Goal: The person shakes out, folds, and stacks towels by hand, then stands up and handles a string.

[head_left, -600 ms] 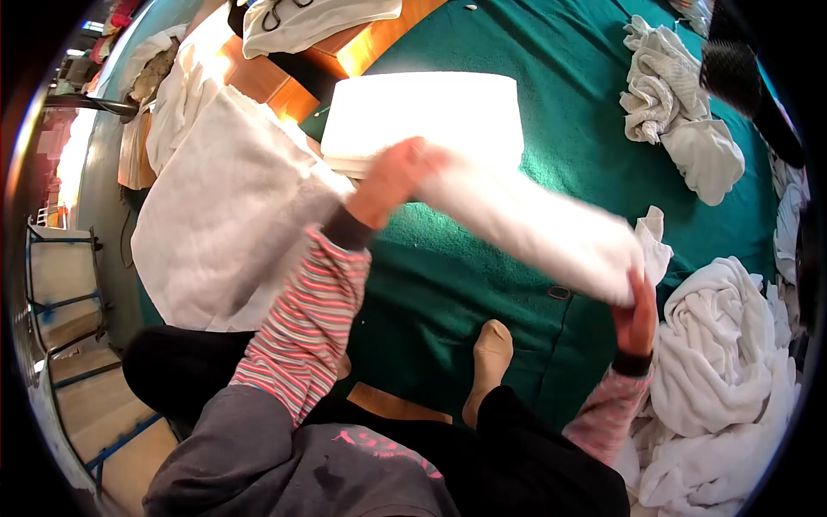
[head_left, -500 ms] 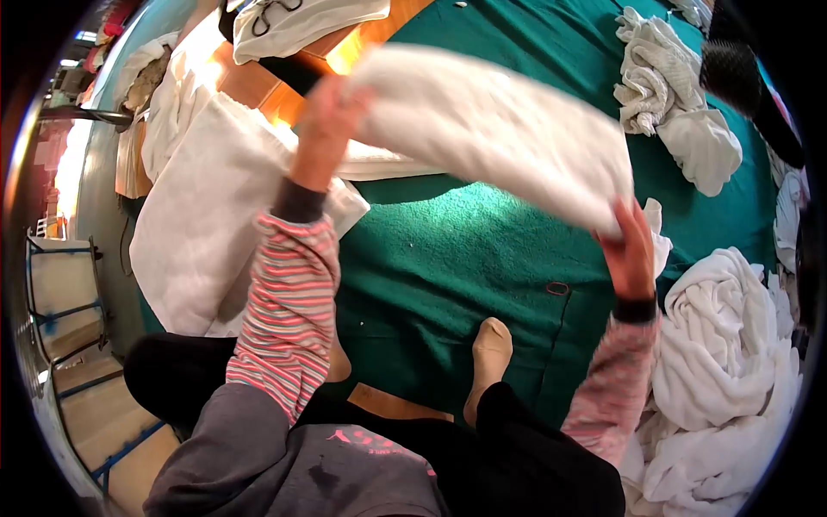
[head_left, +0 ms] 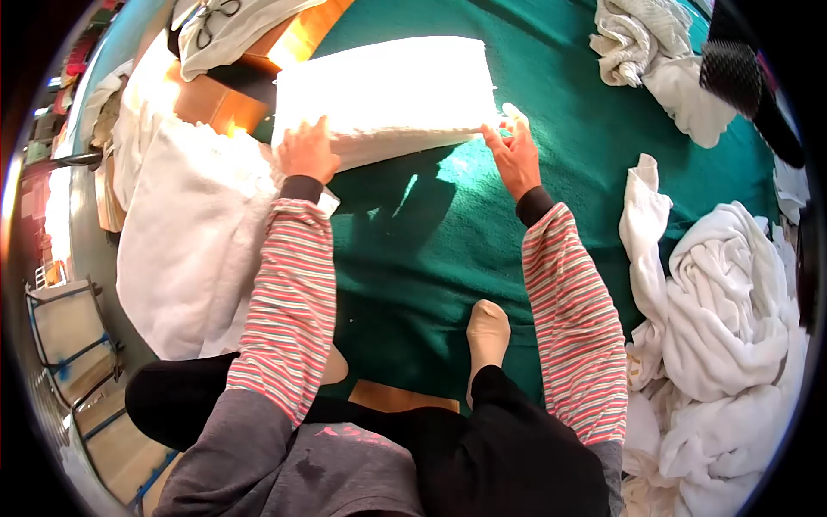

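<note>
Over the green fabric floor covering (head_left: 413, 293), in front of the seated person, lies a thick, folded white cloth (head_left: 388, 90). Beyond its left end, a white drawstring fabric (head_left: 250, 30) drapes a brown box-like block (head_left: 301, 39), any inside hidden from me. The left hand (head_left: 306, 153) spreads its fingers slightly over the near left corner; the right hand (head_left: 515, 157) has thumb and forefinger at the near right corner. Whether either grips, I can't tell.

Room over green cover (head_left: 396, 284) btwn sleeves (head_left: 289, 293) — folded stack (head_left: 388, 90) blocks far end, white heap (head_left: 728, 302) R, draped cloth (head_left: 189, 241) L.
</note>
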The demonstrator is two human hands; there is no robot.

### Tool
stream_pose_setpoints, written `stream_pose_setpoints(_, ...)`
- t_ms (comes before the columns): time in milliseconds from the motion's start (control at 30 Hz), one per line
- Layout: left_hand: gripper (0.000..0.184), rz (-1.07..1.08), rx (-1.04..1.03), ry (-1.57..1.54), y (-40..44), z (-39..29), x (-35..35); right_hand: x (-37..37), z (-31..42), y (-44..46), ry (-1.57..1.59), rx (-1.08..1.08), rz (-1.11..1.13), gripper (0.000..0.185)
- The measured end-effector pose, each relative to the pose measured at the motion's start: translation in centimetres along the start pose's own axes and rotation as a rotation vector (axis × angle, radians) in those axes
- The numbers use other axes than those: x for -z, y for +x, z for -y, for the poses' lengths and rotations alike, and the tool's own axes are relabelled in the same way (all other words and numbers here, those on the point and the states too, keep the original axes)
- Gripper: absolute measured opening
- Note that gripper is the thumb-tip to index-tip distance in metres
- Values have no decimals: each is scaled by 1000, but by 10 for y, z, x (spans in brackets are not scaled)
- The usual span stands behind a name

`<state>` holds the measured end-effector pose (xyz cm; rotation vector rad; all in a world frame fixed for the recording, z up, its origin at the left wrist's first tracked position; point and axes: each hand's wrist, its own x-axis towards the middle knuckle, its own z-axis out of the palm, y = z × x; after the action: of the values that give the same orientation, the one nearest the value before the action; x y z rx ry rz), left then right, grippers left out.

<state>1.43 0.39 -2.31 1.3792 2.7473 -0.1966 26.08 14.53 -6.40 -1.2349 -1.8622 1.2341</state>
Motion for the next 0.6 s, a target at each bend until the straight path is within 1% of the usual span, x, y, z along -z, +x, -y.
stream_pose_setpoints(33,50,-78,15,45,-2,2,-2,5,2,-2,-14,-11,-10,51)
stream_pose_setpoints(67,50,-127,34,72,-3,4,-6,9,4,-4,192,-165,119,51)
stream_pose_setpoints(100,49,-105,99,78,-2,3,-7,11,5,-5,404,-315,241,52)
stream_pose_setpoints(133,48,-92,108,39,-1,3,-9,10,2,-6,491,-328,219,51)
stream_pose_setpoints(167,47,-84,121,2,1,5,-11,8,-4,-9,490,-329,203,51)
stream_pose_setpoints(233,43,-138,98,-19,4,3,4,4,-6,-13,20,-5,2,47)
stream_pose_setpoints(267,42,-24,141,-87,8,7,14,6,-7,-17,-123,16,18,46)
stream_pose_setpoints(300,41,95,181,-156,8,4,24,8,-5,-22,-122,12,6,46)
stream_pose_setpoints(333,39,18,120,-158,6,9,21,9,-2,-28,-110,35,-1,46)
stream_pose_setpoints(367,38,81,104,-39,1,7,21,11,-1,-33,-101,58,-10,46)
stream_pose_setpoints(400,39,158,68,24,-4,4,15,12,-1,-37,-84,30,25,47)
stream_pose_setpoints(433,41,228,27,85,-8,-2,10,11,-8,-40,-70,5,75,46)
stream_pose_setpoints(467,50,229,5,157,-15,-7,6,9,-18,-44,18,-57,101,45)
stream_pose_setpoints(500,64,259,40,163,-19,-11,9,7,-28,-49,113,-121,129,45)
stream_pose_setpoints(533,68,260,57,152,-18,-14,18,9,-28,-54,107,-127,106,45)
stream_pose_setpoints(567,73,265,70,137,-18,-17,23,13,-28,-65,152,-159,130,45)
stream_pose_setpoints(600,75,102,8,168,-18,-20,21,20,-28,-75,192,-191,150,44)
